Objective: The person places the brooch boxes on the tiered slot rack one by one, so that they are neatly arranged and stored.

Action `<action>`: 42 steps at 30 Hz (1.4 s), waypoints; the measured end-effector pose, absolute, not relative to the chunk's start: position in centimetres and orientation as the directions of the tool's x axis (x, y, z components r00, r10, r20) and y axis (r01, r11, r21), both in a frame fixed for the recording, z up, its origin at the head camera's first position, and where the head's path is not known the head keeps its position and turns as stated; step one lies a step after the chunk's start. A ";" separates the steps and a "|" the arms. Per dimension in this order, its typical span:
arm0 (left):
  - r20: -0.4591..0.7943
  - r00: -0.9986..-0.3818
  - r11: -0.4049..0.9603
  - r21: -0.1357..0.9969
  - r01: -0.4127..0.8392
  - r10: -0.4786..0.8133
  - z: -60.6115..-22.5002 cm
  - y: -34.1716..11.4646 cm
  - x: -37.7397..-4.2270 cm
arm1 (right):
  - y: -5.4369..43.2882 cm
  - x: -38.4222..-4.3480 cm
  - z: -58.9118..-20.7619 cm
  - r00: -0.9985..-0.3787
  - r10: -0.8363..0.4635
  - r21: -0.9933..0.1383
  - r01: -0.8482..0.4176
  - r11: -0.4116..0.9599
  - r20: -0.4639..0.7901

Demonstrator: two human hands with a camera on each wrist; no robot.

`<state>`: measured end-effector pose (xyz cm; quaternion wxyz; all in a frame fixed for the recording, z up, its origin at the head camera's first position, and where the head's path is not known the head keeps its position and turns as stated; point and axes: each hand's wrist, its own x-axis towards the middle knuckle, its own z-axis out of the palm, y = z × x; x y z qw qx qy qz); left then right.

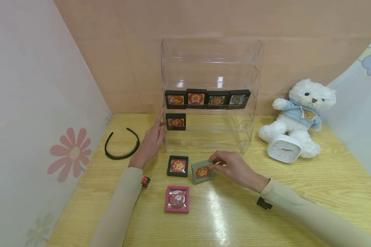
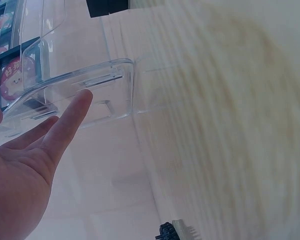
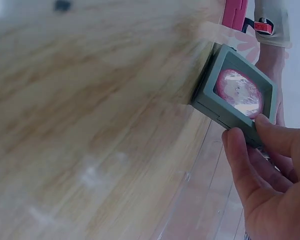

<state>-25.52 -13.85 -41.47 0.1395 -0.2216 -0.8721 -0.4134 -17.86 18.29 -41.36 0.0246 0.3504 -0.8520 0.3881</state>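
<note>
My right hand (image 1: 235, 168) pinches a corner of a grey-green square frame (image 1: 198, 178) that holds a red and gold round badge, just above the table in front of the rack. In the right wrist view, thumb and fingers grip the edge of this frame (image 3: 225, 112). At the left side of the clear acrylic rack (image 1: 210, 137), my left hand (image 1: 151, 142) touches the side panel with its fingers extended. Several black-framed badges (image 1: 196, 98) stand on a middle tier, and one black frame (image 1: 175, 129) sits on the tier below, at its left end.
On the table lie a black frame (image 1: 173, 171) and a pink frame (image 1: 167, 206). A black headband (image 1: 120, 157) is at left. To the right, a white teddy bear (image 1: 284, 125) sits behind a white clock (image 1: 284, 156).
</note>
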 end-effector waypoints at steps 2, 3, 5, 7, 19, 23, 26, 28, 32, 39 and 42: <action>0.426 -0.863 0.560 0.660 0.501 0.271 -41.5 -13.9 -25.5 | 18.3 -17.8 -41.4 -0.753 -0.577 -0.655 -0.613 0.441 0.316; 0.425 -0.863 0.561 0.659 0.501 0.271 -41.5 -13.9 -25.5 | 18.3 -17.8 -41.4 -0.753 -0.575 -0.659 -0.613 0.436 0.319; 0.426 -0.863 0.561 0.658 0.502 0.272 -41.5 -13.9 -25.5 | 18.3 -17.7 -41.3 -0.751 -0.573 -0.666 -0.614 0.424 0.327; 0.427 -0.863 0.562 0.657 0.502 0.272 -41.5 -13.9 -25.5 | 18.2 -17.6 -41.2 -0.750 -0.569 -0.669 -0.616 0.417 0.337; 0.423 -0.864 0.572 0.652 0.498 0.271 -41.5 -13.9 -25.5 | 18.4 -17.9 -40.5 -0.735 -0.490 -0.591 -0.674 0.444 0.469; 0.426 -0.863 0.574 0.649 0.500 0.270 -41.4 -13.9 -25.4 | 18.5 -18.2 -39.9 -0.724 -0.451 -0.552 -0.689 0.469 0.522; 0.424 -0.865 0.576 0.649 0.497 0.268 -41.5 -13.9 -25.4 | 18.5 -18.4 -39.6 -0.720 -0.420 -0.540 -0.693 0.478 0.552; 0.421 -0.867 0.578 0.650 0.494 0.268 -41.5 -13.9 -25.4 | 18.5 -18.6 -39.4 -0.718 -0.402 -0.537 -0.694 0.480 0.568; 0.424 -0.865 0.575 0.650 0.497 0.269 -41.5 -14.0 -25.5 | 18.3 -19.0 -38.9 -0.705 -0.384 -0.519 -0.704 0.485 0.596; 0.446 -0.850 0.565 0.640 0.521 0.279 -41.4 -13.9 -25.4 | 17.7 -20.4 -37.8 -0.683 -0.360 -0.487 -0.717 0.499 0.636; 0.448 -0.849 0.565 0.637 0.524 0.280 -41.5 -13.8 -25.5 | 17.3 -20.9 -37.2 -0.661 -0.356 -0.457 -0.730 0.508 0.660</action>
